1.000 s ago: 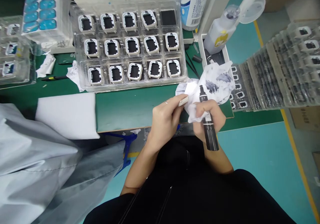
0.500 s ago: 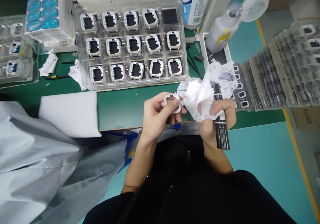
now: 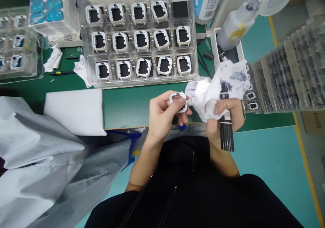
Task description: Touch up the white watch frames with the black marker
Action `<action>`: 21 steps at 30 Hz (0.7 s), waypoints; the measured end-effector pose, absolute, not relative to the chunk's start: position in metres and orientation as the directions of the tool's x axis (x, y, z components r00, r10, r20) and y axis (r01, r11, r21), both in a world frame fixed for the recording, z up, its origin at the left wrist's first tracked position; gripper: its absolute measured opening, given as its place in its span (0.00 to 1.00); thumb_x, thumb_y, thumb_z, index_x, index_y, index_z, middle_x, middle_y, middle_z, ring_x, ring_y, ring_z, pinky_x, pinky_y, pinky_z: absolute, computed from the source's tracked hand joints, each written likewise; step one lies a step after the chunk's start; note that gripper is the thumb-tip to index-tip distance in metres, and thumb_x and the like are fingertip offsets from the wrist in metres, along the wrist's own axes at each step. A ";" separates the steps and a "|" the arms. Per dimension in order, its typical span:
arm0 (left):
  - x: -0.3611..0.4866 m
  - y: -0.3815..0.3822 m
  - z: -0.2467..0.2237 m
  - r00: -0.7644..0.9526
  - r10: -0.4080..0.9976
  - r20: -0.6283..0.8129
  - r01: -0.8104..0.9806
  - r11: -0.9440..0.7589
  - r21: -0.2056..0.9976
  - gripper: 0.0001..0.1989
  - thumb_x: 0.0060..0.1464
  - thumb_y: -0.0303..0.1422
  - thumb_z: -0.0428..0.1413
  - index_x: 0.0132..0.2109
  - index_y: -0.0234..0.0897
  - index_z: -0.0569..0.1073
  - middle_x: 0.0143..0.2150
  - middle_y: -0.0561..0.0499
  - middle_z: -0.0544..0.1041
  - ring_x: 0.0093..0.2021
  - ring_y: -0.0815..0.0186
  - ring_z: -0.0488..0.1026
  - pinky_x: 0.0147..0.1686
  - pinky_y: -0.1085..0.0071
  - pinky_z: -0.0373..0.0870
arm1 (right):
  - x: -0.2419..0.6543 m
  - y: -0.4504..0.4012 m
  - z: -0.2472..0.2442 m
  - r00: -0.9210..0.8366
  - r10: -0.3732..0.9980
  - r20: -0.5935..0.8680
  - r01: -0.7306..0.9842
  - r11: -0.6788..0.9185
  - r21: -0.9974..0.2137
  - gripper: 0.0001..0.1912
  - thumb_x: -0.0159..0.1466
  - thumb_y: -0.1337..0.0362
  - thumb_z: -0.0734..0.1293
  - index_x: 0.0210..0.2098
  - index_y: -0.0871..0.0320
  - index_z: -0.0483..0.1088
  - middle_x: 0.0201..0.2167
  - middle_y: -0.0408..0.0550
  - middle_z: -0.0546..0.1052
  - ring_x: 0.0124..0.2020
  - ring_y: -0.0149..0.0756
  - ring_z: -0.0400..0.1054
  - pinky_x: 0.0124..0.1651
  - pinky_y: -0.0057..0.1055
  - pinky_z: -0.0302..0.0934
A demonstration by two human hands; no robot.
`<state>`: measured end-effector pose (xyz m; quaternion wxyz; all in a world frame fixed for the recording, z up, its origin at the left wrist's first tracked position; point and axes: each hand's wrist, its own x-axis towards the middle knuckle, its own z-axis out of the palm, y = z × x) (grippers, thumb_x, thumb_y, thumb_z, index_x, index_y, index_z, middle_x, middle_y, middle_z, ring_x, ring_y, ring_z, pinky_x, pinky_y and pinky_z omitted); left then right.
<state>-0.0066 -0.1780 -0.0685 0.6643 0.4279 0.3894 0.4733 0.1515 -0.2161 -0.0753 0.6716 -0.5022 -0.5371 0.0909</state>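
Between thumb and fingers, my left hand [image 3: 161,114] pinches a small white squarish watch-case frame [image 3: 181,109] near the front edge of the green table. My right hand [image 3: 235,111] is closed around a black marker pen [image 3: 226,133], its tip end pointing away from me. The same hand also grips a crumpled white cloth [image 3: 207,96], which bears dark stains at its far right. The cloth's left edge comes close to the frame; whether they touch I cannot tell. Beyond my hands lies a clear plastic tray [image 3: 149,83] of similar frames, with one pocket at the far right holding only black foam.
A white box holds an open-lidded bottle [image 3: 232,28]. To the right stand stacked clear trays [image 3: 286,65]. On the left are a white foam sheet [image 3: 76,112], a black pen [image 3: 61,73], a box of blue pods [image 3: 54,21] and a person's grey-blue sleeve [image 3: 33,146].
The view has shifted, so the table things appear slightly further right and higher. Both hands keep their holds on the frame, the marker and the cloth.
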 end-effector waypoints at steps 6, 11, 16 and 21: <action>0.000 -0.182 -0.068 0.237 0.970 -0.051 -0.198 0.100 0.975 0.13 0.71 0.43 0.67 0.44 0.38 0.82 0.31 0.52 0.84 0.23 0.69 0.76 0.21 0.72 0.70 | 0.154 -0.218 -0.081 0.355 0.664 0.658 0.509 0.453 -0.732 0.10 0.73 0.64 0.72 0.34 0.50 0.71 0.24 0.37 0.68 0.21 0.31 0.55 0.26 0.33 0.57; 0.001 -0.188 -0.074 0.269 0.955 0.121 -0.019 -0.121 0.992 0.11 0.77 0.42 0.63 0.49 0.40 0.83 0.35 0.54 0.82 0.29 0.70 0.75 0.30 0.73 0.70 | 0.152 -0.217 -0.085 0.297 0.674 0.677 0.496 0.497 -0.712 0.09 0.71 0.69 0.70 0.35 0.51 0.72 0.25 0.36 0.73 0.21 0.29 0.59 0.25 0.29 0.57; 0.000 -0.191 -0.076 0.250 0.941 0.226 0.148 -0.268 0.952 0.10 0.79 0.38 0.60 0.53 0.40 0.84 0.35 0.54 0.80 0.28 0.71 0.68 0.32 0.72 0.67 | 0.152 -0.214 -0.087 0.230 0.702 0.674 0.504 0.507 -0.699 0.08 0.70 0.71 0.70 0.35 0.51 0.74 0.25 0.34 0.72 0.20 0.26 0.54 0.25 0.28 0.56; 0.000 -0.189 -0.076 0.263 0.924 0.277 0.176 -0.329 0.928 0.09 0.77 0.34 0.59 0.53 0.40 0.85 0.34 0.55 0.80 0.29 0.70 0.69 0.34 0.72 0.68 | 0.153 -0.215 -0.085 0.217 0.758 0.615 0.476 0.467 -0.745 0.08 0.68 0.71 0.72 0.35 0.51 0.74 0.22 0.32 0.66 0.20 0.24 0.50 0.24 0.27 0.50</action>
